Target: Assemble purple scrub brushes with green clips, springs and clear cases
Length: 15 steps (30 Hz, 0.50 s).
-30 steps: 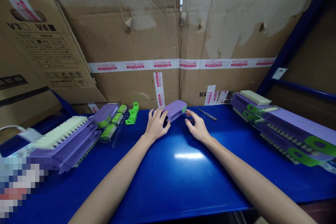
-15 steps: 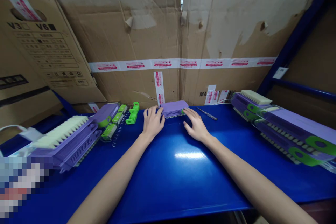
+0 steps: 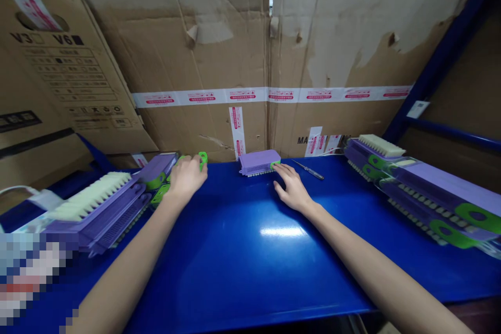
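Observation:
A purple brush-like unit [image 3: 259, 160] with pale bristles beneath it and a green end piece lies at the back middle of the table. My right hand [image 3: 291, 187] rests at its right end, fingers outstretched on the green end and thumb apart. At the left, my left hand [image 3: 187, 177] is over the small green parts, its fingers bent down and mostly hidden. Whether they grip anything cannot be made out. Part of a bright green bracket [image 3: 203, 157] shows beside its fingertips. The coil springs there are covered by the hand.
Purple bristled units are stacked at left [image 3: 97, 209] and right [image 3: 422, 182]. A slim screwdriver [image 3: 311, 170] lies right of the middle unit. Cardboard [image 3: 203, 62] walls the back of the blue table [image 3: 242, 271]; a blue metal post [image 3: 434, 62] slants at the right.
My left hand has let go of the middle purple unit and moved left to the green parts. My right hand stays at the unit's right end.

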Each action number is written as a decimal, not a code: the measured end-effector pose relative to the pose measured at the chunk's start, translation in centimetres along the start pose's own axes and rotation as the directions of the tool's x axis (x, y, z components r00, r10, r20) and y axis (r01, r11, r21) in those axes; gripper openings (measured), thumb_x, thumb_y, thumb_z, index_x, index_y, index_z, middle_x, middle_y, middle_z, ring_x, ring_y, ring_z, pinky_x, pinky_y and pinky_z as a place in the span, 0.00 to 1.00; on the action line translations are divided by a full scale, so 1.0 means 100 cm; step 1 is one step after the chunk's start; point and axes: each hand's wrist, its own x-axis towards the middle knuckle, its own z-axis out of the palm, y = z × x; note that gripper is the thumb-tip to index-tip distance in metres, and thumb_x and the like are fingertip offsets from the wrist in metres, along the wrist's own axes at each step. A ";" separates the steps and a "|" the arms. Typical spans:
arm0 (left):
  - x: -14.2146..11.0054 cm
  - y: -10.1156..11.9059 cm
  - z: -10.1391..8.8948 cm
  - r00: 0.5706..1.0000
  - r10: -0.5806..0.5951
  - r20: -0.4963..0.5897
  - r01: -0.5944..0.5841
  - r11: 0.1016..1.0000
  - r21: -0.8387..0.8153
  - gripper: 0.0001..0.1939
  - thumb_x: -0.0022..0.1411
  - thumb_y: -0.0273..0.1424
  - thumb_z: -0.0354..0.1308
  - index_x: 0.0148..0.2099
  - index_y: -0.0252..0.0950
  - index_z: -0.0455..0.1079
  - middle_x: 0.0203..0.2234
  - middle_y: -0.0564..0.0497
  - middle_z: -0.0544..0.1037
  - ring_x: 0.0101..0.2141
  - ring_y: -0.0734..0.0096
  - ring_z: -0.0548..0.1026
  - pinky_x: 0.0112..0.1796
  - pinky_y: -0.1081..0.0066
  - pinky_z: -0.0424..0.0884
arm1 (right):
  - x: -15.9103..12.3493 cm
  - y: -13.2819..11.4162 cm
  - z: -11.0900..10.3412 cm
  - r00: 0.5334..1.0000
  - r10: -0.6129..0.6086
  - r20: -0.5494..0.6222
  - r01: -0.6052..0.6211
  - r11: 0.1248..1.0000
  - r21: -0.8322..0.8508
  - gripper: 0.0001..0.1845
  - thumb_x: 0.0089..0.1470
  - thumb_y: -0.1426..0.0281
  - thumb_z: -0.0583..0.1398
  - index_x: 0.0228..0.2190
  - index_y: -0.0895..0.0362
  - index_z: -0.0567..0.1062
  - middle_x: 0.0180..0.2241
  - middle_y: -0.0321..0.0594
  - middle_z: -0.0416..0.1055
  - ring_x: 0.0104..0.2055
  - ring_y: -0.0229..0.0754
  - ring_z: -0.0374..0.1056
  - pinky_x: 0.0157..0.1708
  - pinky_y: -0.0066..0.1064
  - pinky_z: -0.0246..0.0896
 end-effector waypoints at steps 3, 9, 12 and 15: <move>-0.011 -0.020 -0.006 0.981 -0.121 0.153 0.111 0.991 0.072 0.23 0.61 0.39 0.41 0.47 0.32 0.69 0.40 0.35 0.76 0.41 0.46 0.74 0.37 0.57 0.69 | 0.000 0.001 0.001 1.000 -0.001 0.006 0.001 1.000 0.005 0.26 0.53 0.71 0.53 0.55 0.60 0.65 0.56 0.50 0.64 0.59 0.51 0.56 0.58 0.50 0.52; -0.034 -0.041 0.002 0.966 -0.092 0.241 0.054 0.985 0.161 0.18 0.56 0.36 0.47 0.41 0.31 0.72 0.40 0.32 0.76 0.40 0.44 0.75 0.35 0.58 0.70 | 0.000 0.001 0.001 1.000 -0.007 0.013 0.006 1.000 0.006 0.26 0.54 0.71 0.53 0.55 0.60 0.65 0.55 0.51 0.64 0.59 0.52 0.56 0.57 0.51 0.52; -0.038 -0.043 0.006 0.950 -0.059 0.307 0.010 0.987 0.159 0.14 0.50 0.34 0.52 0.38 0.34 0.72 0.39 0.36 0.77 0.40 0.47 0.75 0.34 0.61 0.70 | 0.000 0.001 0.001 1.000 -0.005 0.009 0.004 1.000 0.015 0.26 0.54 0.71 0.53 0.55 0.58 0.64 0.55 0.50 0.65 0.58 0.52 0.56 0.57 0.53 0.53; -0.040 -0.042 0.004 0.939 -0.027 0.342 -0.031 0.986 0.163 0.12 0.48 0.30 0.53 0.35 0.36 0.72 0.37 0.37 0.78 0.39 0.48 0.76 0.33 0.62 0.70 | 0.000 0.000 0.000 1.000 0.000 0.009 0.000 1.000 0.017 0.26 0.54 0.71 0.53 0.55 0.58 0.64 0.55 0.50 0.65 0.58 0.52 0.57 0.57 0.52 0.53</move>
